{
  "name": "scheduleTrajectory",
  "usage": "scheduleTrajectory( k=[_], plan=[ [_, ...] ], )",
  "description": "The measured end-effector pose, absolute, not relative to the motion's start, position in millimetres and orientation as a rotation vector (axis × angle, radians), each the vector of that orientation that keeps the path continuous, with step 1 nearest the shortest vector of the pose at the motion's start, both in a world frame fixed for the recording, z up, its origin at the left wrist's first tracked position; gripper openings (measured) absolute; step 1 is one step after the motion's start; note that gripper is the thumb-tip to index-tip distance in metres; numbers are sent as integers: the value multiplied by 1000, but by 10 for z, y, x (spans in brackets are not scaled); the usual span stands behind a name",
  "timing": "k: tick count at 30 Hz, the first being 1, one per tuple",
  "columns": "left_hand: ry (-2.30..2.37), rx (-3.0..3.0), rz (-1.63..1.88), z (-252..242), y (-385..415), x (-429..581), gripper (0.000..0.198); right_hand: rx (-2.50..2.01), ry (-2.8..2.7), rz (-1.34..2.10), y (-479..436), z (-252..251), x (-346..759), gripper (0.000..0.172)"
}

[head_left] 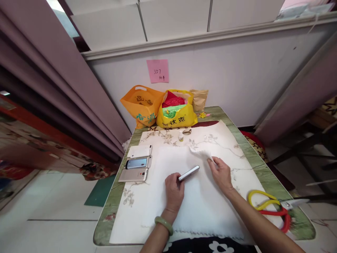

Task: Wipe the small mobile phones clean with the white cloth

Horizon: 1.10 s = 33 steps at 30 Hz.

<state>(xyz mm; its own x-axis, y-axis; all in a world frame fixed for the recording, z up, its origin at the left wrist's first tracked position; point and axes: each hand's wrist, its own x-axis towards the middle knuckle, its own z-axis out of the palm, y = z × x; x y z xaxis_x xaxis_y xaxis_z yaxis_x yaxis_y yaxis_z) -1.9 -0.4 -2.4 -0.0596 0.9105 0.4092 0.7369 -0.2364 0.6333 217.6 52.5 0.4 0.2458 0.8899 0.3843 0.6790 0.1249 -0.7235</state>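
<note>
Head view.

Left hand (175, 189), wearing a pale green bangle (163, 225): fingers are curling around one end of a slim phone (189, 173), which is standing on its long edge and pointing away to the right. The phone is sitting over the middle of a white cloth (202, 207); whether it is touching the cloth, one cannot tell.

Right hand (221, 175): thumb and fingers are closing in a pinch on the cloth's far right corner, which is lifting and folding. The rest of the cloth is lying spread, its near edge showing a wavy trim.

Beneath: a flowered sheet (125, 219) is covering most of a green table (104, 230).

Left side: three further phones are lying in a row, one white (138, 151), one blue (137, 163), one gold (133, 175) and nearest the person.

Right side: scissors (285, 205) with yellow and red handles are lying near the right forearm, blades pointing right.

Far side: a small bottle (180, 136) is standing beyond the cloth. Behind it an orange bag (143, 105) and a yellow bag (177, 122) are standing side by side, the latter holding red and green material. A brown pouch (200, 100) is leaning beside them.

Wall: a pink note (158, 71) is bearing the handwritten figures 357.
</note>
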Motion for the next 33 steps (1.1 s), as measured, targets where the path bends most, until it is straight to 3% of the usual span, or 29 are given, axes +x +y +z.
scheduleTrajectory(
  k=[3, 10, 19, 25, 33],
  plan=[
    [1778, 1968, 1162, -27, -2, -18, 16, -1372, -1797, 164, 338, 98, 1949, 29],
    [1798, 1995, 1230, -143, 13, -49, 28, -1001, -2309, -52, 11, 197, 1512, 48],
    [1785, 1921, 1124, 27, 13, 1, 14, -1345, -2218, 44, 127, 41, 1905, 59],
    [1765, 1955, 1105, 18, 18, -11, 10, -1483, -1927, 355, 171, -148, 1827, 55],
    [1788, 2000, 1093, 53, 17, -11, 11, -1556, -1961, 331, 263, -222, 1946, 39]
  ],
)
